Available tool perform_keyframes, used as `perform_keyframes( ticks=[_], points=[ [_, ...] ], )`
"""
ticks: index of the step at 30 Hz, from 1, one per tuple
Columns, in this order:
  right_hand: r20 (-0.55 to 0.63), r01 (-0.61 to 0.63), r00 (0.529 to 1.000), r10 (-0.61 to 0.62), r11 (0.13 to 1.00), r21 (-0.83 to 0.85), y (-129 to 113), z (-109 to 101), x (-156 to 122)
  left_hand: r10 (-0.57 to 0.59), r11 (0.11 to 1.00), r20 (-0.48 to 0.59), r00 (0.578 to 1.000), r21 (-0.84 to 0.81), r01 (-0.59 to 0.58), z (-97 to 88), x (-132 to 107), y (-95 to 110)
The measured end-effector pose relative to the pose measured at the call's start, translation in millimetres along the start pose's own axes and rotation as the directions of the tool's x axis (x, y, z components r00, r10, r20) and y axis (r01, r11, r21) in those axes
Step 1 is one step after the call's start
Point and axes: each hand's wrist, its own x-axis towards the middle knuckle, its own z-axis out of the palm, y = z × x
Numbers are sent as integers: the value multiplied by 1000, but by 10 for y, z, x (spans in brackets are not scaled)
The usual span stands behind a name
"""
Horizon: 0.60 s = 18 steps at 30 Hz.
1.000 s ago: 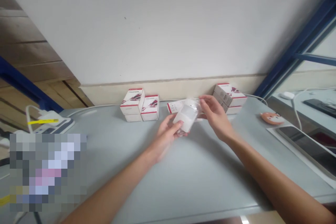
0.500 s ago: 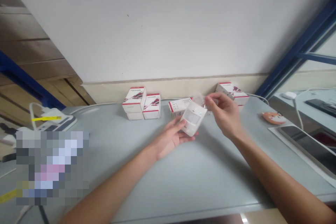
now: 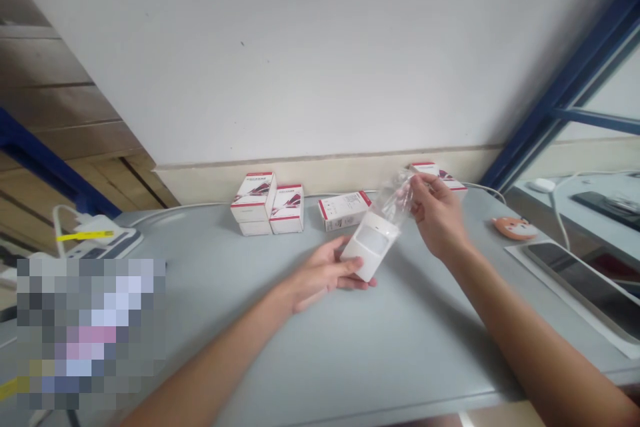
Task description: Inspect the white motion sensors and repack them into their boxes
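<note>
Cradled in the curled left hand (image 3: 323,275), a white sensor (image 3: 370,247), nearer that hand, long axis slanting up and away toward the right hand (image 3: 439,217), rounded window facing up. Pinched between right thumb and fingers, a clear plastic bag (image 3: 395,197), rising from the sensor's far end.

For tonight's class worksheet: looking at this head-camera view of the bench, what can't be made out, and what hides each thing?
Printing on the small white boxes: too small to read.
Far box: mostly hidden behind the right hand and the clear plastic bag.
Back of the white motion sensor: hidden by the left hand.
Lower left: a pixelated patch blurs whatever lies there.
</note>
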Motion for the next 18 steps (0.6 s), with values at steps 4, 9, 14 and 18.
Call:
perform_keyframes(
  ticks=[4,9,14,18],
  points=[
    [-109,25,994,-31,998,-53,-4,-92,91,-22,999,53,998,-29,24,-42,-50,9],
    [-96,8,993,-61,877,-480,75,-193,126,39,993,49,998,-114,-33,-76,-36,-13],
    [110,188,978,-176,525,-830,238,-276,143,94,935,5,996,-343,-87,-80,23,-16],
    [147,240,960,-238,429,-871,326,-339,168,83,922,-47,995,-375,-95,-82,42,-10]
  ],
)
